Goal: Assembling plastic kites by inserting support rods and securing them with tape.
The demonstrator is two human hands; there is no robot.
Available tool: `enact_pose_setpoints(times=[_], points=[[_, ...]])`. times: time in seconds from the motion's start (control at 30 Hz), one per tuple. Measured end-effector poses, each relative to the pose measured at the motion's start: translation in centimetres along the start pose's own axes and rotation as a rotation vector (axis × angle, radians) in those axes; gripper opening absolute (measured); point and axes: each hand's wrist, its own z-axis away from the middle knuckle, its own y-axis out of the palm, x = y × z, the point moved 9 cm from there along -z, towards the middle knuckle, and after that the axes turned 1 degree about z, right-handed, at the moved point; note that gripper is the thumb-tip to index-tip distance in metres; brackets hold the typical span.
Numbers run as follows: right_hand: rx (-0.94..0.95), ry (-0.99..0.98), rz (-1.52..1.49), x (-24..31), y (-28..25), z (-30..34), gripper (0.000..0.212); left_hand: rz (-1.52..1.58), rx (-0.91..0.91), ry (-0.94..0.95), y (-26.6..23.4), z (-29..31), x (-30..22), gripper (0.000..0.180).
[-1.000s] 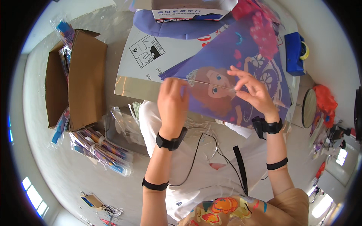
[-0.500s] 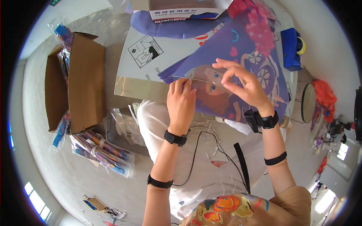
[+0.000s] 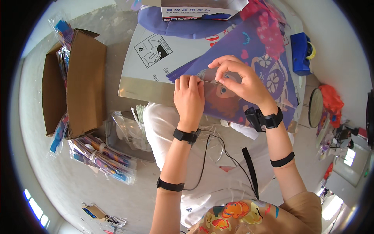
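Note:
My left hand (image 3: 189, 95) is closed, its thumb and fingertips pinched on one end of a thin, clear strip (image 3: 210, 82). Whether this is a thread or the edge of a clear film, I cannot make out. At the strip's other end, my right hand (image 3: 243, 80) has thumb and index finger brought together on it, with the other fingers curved above. Under both hands lies a purple printed sheet (image 3: 278, 84) with a red-haired cartoon figure, partly hidden by my right hand. More purple sheets (image 3: 183, 71) fan out beneath its left edge.
The sheets rest on a white printed cardboard (image 3: 134, 76). A tape dispenser box (image 3: 200, 13) stands at the far side, a blue tape dispenser (image 3: 300, 54) at the right. To the left are an open brown carton (image 3: 86, 82) and bundled packets (image 3: 103, 158) on the floor.
My left hand has slid slightly right along the strip, and my right hand has moved left. The stretch of strip between them is shorter.

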Motion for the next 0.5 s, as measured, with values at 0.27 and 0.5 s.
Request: enact_pose_setpoints(times=[0.27,0.5], points=[[0.028,-0.012,0.010,-0.3,1.5,-2.2,0.011,0.012,-0.070,-0.027,-0.3,-0.2,0.1,0.011],[0.113,-0.052,0.110,-0.8,3.4,-3.5,0.022,0.120,0.007,0.013,-1.3,-0.4,0.0,0.021]])
